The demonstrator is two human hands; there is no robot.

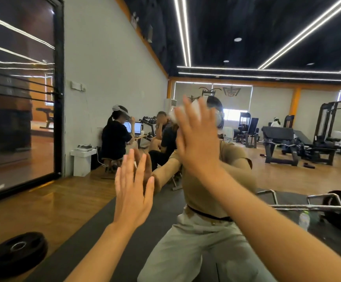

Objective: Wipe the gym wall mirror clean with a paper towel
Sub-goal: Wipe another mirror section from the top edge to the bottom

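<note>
Left hand (133,188) at 7 o'clock, fingers straight, flat against mirror (287,159), holding nothing. Right hand (198,143) centre, fingers straight, pressing paper towel (196,105) onto glass at 12 o'clock. Risk: towel slipping from under flat palm, leaving smears.

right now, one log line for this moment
right hand presses paper towel on mirror | left hand flat on glass

hands – 2 (133,192) (198,139) | paper towel – 1 (195,107) | mirror – 1 (267,169)
</note>
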